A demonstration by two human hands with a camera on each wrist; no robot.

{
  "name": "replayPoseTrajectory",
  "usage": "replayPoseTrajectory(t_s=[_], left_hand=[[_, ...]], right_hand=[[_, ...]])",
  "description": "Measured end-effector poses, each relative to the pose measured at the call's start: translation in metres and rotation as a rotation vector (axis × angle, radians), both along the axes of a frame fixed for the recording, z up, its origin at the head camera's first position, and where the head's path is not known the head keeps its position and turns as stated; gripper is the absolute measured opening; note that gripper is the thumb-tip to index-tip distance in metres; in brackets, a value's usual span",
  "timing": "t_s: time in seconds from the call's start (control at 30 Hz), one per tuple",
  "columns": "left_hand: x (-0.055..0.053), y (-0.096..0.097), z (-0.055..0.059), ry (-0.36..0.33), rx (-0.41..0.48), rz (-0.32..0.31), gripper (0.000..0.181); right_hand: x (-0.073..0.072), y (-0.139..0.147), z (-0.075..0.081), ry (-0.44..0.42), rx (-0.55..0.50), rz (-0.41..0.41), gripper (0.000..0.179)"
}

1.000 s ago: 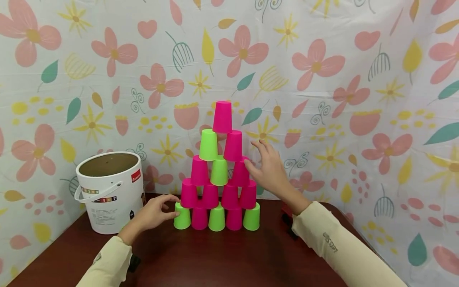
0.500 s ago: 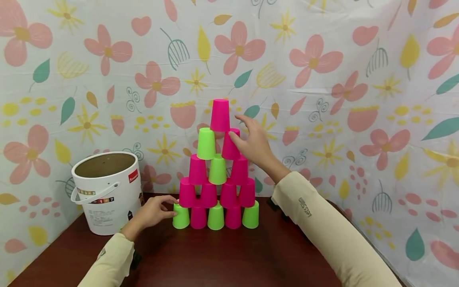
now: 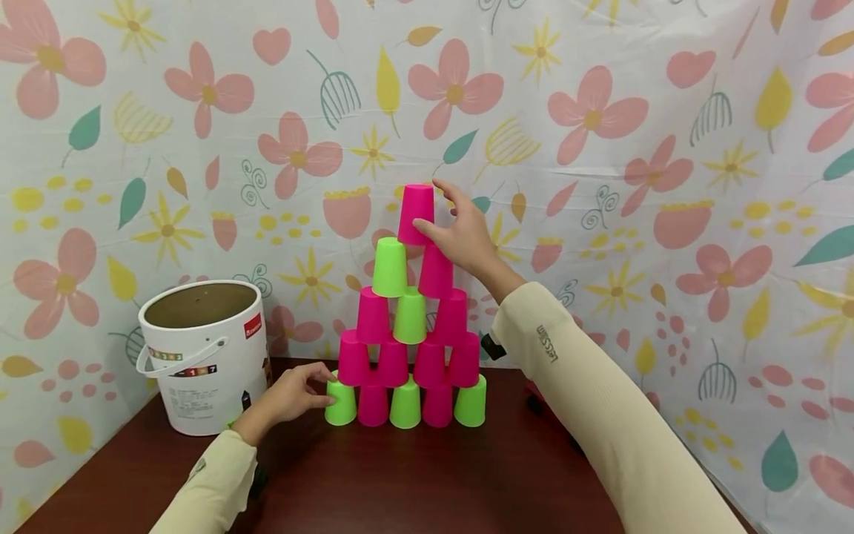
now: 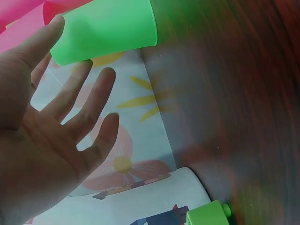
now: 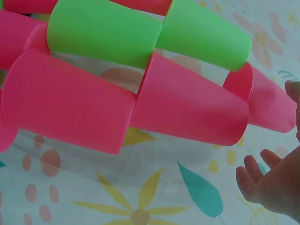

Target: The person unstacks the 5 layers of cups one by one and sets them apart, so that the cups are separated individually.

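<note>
A white bucket (image 3: 216, 389) stands at the left of the desk (image 3: 373, 475), its handle hanging on the near side; a floral curtain (image 3: 427, 96) closes off the far side. The left hand (image 3: 294, 391) lies between bucket and stack, fingers parted at the lower-left green cup (image 3: 341, 404). The right sleeve (image 3: 567, 363) crosses the right side. The top pink cup (image 3: 415, 211) crowns the five-row cup pyramid (image 3: 404, 363), mouth down, long axis nearly vertical. Around its right side, the right hand (image 3: 463, 231) has thumb and forefinger apart; contact is unclear.
</note>
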State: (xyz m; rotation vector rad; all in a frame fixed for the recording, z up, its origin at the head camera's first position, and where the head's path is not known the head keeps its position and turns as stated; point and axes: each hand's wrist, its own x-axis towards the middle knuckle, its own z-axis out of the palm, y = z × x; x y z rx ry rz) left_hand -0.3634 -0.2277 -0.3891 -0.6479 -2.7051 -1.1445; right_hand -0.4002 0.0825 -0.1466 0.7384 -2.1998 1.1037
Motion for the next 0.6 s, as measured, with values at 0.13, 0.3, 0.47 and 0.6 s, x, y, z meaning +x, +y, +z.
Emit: replayPoseTrajectory(t_s=[0.13, 0.3, 0.47, 0.6], left_hand=[[0.002, 0.001, 0.000, -0.029, 0.039, -0.052, 0.030], [-0.001, 0.002, -0.003, -0.066, 0.058, -0.088, 0.029], [-0.005, 0.002, -0.007, -0.064, 0.061, -0.066, 0.030], [-0.008, 0.000, -0.011, -0.049, 0.050, -0.033, 0.031]], right_hand=[[-0.004, 0.000, 0.001, -0.071, 0.003, 0.006, 0.076], [-0.009, 0.001, 0.000, -0.129, -0.030, 0.026, 0.075], [-0.011, -0.002, -0.002, -0.145, -0.080, 0.055, 0.075], [-0.011, -0.007, -0.001, -0.126, -0.104, 0.085, 0.075]])
